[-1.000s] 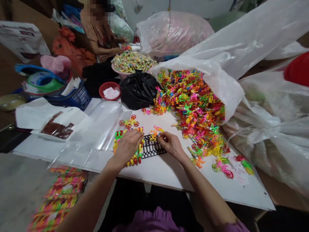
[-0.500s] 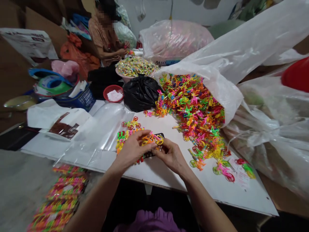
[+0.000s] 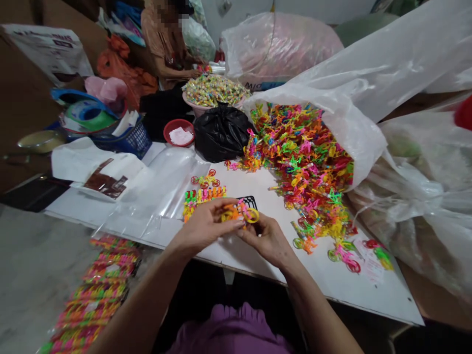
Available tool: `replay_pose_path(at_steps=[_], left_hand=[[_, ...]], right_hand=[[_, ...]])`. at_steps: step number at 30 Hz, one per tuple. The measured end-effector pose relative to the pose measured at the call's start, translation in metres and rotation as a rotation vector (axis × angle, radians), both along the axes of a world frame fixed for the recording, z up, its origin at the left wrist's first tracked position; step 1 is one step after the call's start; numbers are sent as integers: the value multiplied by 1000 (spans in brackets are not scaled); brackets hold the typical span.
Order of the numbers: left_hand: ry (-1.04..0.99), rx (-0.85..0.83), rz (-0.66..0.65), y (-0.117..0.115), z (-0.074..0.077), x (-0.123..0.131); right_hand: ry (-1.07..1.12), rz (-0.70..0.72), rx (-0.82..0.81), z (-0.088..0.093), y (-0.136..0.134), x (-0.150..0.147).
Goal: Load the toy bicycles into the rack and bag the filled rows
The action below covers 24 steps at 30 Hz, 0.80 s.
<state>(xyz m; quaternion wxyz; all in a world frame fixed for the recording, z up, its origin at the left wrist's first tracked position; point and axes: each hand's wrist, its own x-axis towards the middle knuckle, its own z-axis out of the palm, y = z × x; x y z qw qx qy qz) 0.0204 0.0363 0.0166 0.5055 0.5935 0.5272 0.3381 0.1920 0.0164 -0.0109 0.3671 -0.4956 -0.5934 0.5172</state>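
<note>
Between my two hands is a small plastic toy bicycle [image 3: 240, 212] in orange, pink and yellow, with a yellow wheel toward the right. My left hand [image 3: 202, 223] grips its left side between thumb and fingers. Fingertips of my right hand [image 3: 268, 240] pinch it near the yellow wheel and hide part of it. Just behind the toy, a black plastic grid tray [image 3: 251, 200] is partly covered by my hands. To the left, neat rows of colourful toy pieces [image 3: 199, 195] lie partly behind my left hand. A few loose toy bicycles [image 3: 206, 180] rest beyond them.
A big heap of toy bicycles [image 3: 306, 162] spills from a white sack [image 3: 363, 142] on the right. A black bag [image 3: 221, 132], red bowl [image 3: 167, 132] and clear plastic sheets [image 3: 147, 189] lie around. Filled packs [image 3: 92, 307] are on the floor. Another person [image 3: 157, 37] sits behind.
My view has tilted down and shifted slightly left. Both hands keep hold of the toy bicycle, and more of the rows behind my left hand shows. The other person's hands have lowered.
</note>
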Motion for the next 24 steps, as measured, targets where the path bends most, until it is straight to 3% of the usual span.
replay_pose_path(at_steps=[2,4,6,10,17,24], left_hand=[[197,242,170,-4,-4,-13],[429,501,233,-11,-14,-23],[612,672,147,-19,-28,-26],[763,764,-40,-30,-55,-14],[692,744,-22,-29,-61,-2],[788,743,-67,-32,-63,4]], right_hand=[[-7,-158,44,-15,2,-5],[-51,-218,43,-38,3,-14],[-90,-203,14,-61,4,-26],[-105,-243,48,-90,4,-45],[-444,-94,244,-89,-1,-37],[-680,33,224,-86,-7,-38]])
